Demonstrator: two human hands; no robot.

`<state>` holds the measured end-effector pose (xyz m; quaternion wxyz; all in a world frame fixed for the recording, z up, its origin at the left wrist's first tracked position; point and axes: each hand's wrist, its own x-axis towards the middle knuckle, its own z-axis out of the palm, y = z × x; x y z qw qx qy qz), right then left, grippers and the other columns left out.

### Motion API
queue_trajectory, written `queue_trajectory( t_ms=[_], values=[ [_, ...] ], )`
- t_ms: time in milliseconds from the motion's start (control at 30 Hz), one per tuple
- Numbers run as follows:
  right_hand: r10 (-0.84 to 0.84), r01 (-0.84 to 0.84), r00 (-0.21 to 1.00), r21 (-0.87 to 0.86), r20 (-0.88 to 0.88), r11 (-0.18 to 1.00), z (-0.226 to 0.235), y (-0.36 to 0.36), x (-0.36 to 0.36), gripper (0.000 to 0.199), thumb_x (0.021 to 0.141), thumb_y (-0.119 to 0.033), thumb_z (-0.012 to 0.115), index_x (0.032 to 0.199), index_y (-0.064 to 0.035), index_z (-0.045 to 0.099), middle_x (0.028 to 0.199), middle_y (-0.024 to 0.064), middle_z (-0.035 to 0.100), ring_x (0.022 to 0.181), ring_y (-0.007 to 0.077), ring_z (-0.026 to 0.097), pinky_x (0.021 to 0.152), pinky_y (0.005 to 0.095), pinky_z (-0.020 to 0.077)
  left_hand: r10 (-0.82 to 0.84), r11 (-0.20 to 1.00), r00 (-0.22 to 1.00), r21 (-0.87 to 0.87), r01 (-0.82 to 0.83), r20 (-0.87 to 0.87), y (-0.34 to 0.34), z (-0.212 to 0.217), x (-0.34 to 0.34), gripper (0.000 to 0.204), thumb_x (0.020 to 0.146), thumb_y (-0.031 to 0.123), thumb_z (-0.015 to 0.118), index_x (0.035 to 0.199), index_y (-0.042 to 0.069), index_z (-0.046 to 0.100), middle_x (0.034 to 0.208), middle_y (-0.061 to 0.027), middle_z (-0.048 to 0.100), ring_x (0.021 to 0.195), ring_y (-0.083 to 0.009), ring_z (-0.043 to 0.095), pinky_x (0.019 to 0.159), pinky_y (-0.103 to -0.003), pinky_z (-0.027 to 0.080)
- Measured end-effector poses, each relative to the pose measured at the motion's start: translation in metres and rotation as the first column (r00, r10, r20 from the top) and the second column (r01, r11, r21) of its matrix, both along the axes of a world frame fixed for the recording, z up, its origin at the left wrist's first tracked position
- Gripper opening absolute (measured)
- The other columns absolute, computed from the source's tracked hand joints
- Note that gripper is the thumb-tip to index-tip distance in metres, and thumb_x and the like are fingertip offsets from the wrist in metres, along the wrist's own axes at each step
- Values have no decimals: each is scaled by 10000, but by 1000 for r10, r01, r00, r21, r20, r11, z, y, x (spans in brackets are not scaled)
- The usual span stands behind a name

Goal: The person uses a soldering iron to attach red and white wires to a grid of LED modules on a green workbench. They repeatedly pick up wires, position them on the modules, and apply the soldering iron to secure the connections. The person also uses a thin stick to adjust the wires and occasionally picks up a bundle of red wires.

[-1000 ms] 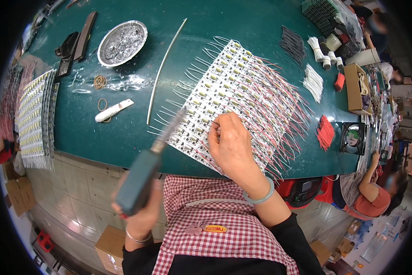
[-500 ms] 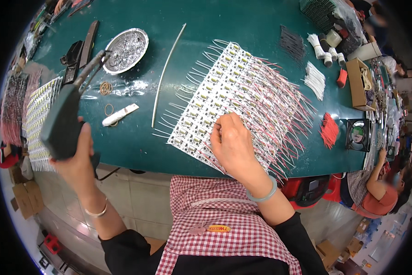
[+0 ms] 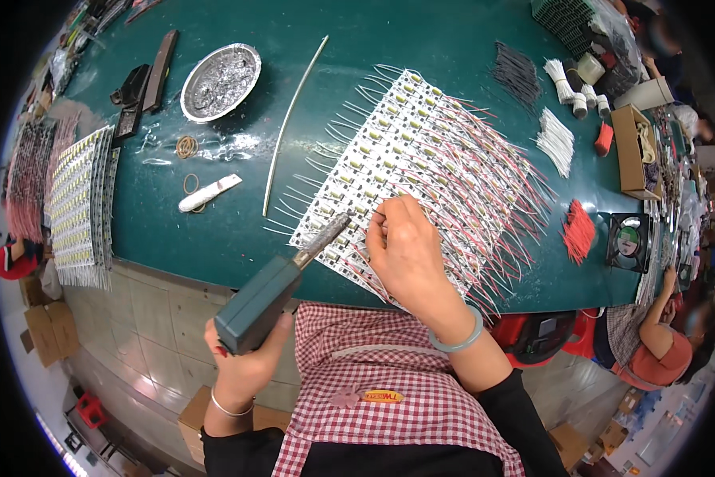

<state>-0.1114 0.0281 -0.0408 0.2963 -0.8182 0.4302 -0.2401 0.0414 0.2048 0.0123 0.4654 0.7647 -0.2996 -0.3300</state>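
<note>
My left hand is closed around the dark green body of a soldering gun. Its long metal tip points up and to the right, over the lower left part of a white circuit board panel. Rows of small boards with yellowish parts make up the panel; white wires stick out on its left and many red and white wires on its right. My right hand rests over the panel with its fingertips pinched, just right of the tip. Whatever lies between those fingers is too small to make out.
A metal bowl of silvery scraps stands beyond a thin pale rod. More panels stack at the left edge. Bundles of black, white and red wires lie right, near a small fan.
My left hand has swung the soldering gun from the bowl, right and down, to the panel. My right hand has stayed nearly still, with its fingers pinched.
</note>
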Motion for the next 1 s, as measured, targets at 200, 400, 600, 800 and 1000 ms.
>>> queue_trajectory(
  t_ms=[200,400,600,800,1000],
  values=[
    [1,-1,1000,-1,-1,1000,0,-1,-2,88,848,5,623,868,21,538,857,212,549,687,394,604,612,480,498,-75,974,984,-202,107,160,-9,-17,-9,213,719,-52,763,923,-48,702,853,-108,707,699,-161,662,628,-266,507],
    [6,-6,1000,-3,-16,1000,0,-1,-2,95,846,5,623,867,25,533,856,213,548,685,396,604,610,479,498,-109,961,980,-233,146,165,-16,-17,-9,193,726,-69,745,912,-58,695,824,-101,682,672,-148,636,598,-262,484],
    [16,-17,1000,-17,-23,1000,2,-1,-2,94,848,5,621,866,28,532,852,213,545,685,393,605,609,474,498,-142,961,966,-204,187,216,-17,-17,-10,163,741,-72,730,897,-70,684,810,-94,660,645,-128,610,562,-256,455],
    [16,-17,1000,-6,-27,1000,3,-1,-1,97,843,9,624,863,33,531,850,213,544,683,391,605,606,467,498,-142,968,972,-181,176,185,-13,-18,-9,167,747,-59,736,906,-63,689,813,-95,659,643,-132,613,571,-258,467],
    [7,-8,999,-11,-38,1000,3,0,-1,100,835,13,627,863,32,532,851,215,546,676,395,605,601,470,499,-9,993,998,-117,16,57,-4,-12,-12,283,753,-27,748,1031,-64,712,926,-127,727,792,-156,699,707,-268,548]
  ],
)
